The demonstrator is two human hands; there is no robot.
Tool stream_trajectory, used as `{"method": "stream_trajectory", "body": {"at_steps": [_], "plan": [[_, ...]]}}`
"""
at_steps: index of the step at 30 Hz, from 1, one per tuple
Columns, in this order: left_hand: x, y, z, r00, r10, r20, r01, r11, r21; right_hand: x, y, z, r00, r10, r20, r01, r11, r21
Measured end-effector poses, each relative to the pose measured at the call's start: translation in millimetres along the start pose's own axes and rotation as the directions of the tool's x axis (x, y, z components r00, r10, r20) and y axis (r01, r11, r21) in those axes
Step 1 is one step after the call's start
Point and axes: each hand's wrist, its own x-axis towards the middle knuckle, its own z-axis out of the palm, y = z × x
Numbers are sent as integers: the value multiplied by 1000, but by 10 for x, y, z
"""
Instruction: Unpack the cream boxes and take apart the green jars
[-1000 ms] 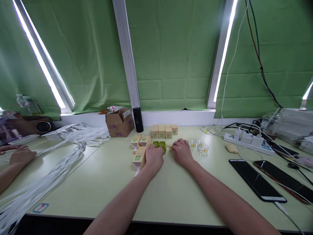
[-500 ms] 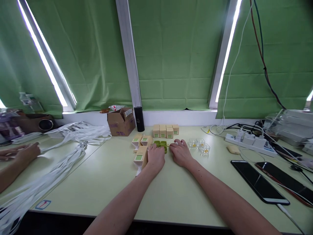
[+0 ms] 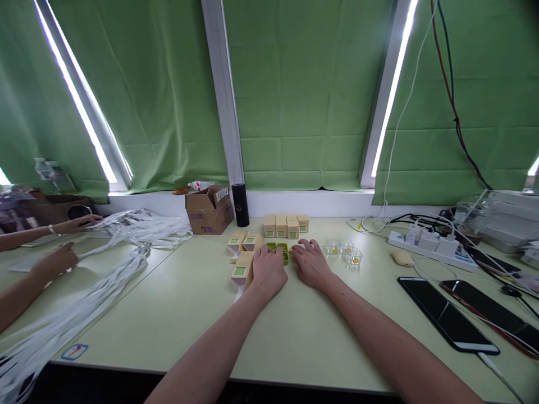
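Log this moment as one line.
left hand: at green tray | right hand: between tray and clear cups | small boxes: beside left hand, behind tray | grips: unclear

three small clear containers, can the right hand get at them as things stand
Probably yes: the right hand is just left of the small clear containers, and nothing visible stands between them.

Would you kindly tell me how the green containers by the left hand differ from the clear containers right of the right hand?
The green containers look opaque, while the clear containers are see-through. The left hand partly hides the green containers; no hand covers the clear containers. Golden items show inside the clear containers, whereas the green containers' contents are too small to tell. Both are small and sit on the pale table.
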Motion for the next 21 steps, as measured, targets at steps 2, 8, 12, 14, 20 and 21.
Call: {"method": "stream_trajectory", "body": {"at_steps": [2,8,12,14,20,21], "plan": [[-9,2,-53,999,5,-48,-7,999,-47,6,-1,-1,999,-31,8,31,999,8],[-13,-10,-88,990,15,-140,-30,994,-102,24,5,35,999,-47,18,46,999,9],[-5,-21,-42,987,10,-162,-21,998,-62,29,21,70,998,-60,3,60,998,16],[2,-25,-19,985,11,-171,-20,998,-53,30,30,82,998,-66,-5,66,998,22],[12,-24,14,984,21,-180,-28,999,-37,33,50,95,998,-65,-10,65,998,25],[12,-22,13,984,22,-176,-28,999,-36,34,52,97,998,-63,-13,63,998,24]]}}
